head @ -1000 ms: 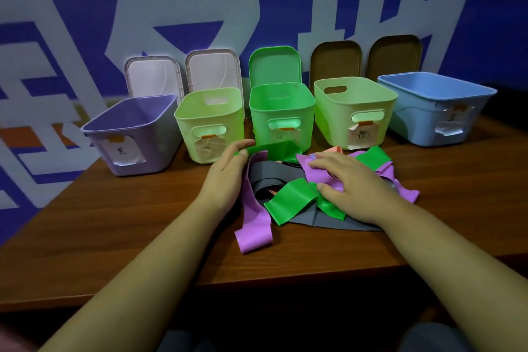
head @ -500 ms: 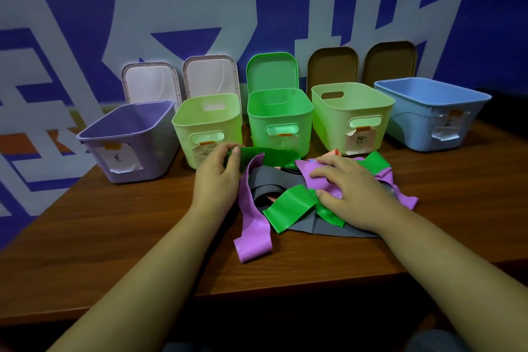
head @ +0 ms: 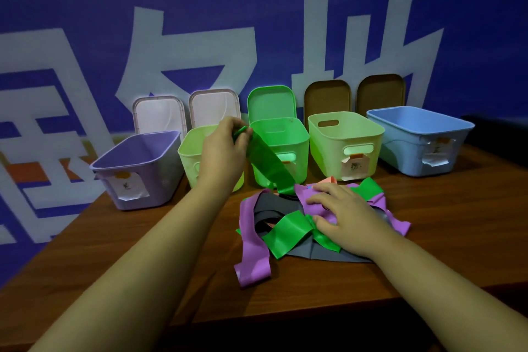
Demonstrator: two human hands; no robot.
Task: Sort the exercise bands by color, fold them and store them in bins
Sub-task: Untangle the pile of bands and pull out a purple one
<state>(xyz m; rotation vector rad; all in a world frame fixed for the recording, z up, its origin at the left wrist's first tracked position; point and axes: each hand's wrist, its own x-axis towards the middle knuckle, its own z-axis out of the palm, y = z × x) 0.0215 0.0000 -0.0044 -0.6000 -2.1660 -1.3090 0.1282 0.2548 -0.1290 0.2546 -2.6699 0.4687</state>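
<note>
Head view, from the left: the left hand [head: 225,151] hangs before the row of bins [head: 328,151], fingers pinching a green band [head: 268,164] that trails down to the pile of bands [head: 254,226] on the table [head: 143,251]; the right hand [head: 343,214] presses flat on that pile, fingers loosely spread.

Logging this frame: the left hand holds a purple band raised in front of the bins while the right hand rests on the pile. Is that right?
No. The head view shows the left hand holding a green band, not a purple one, raised in front of the bins; the right hand does rest on the pile.
</note>
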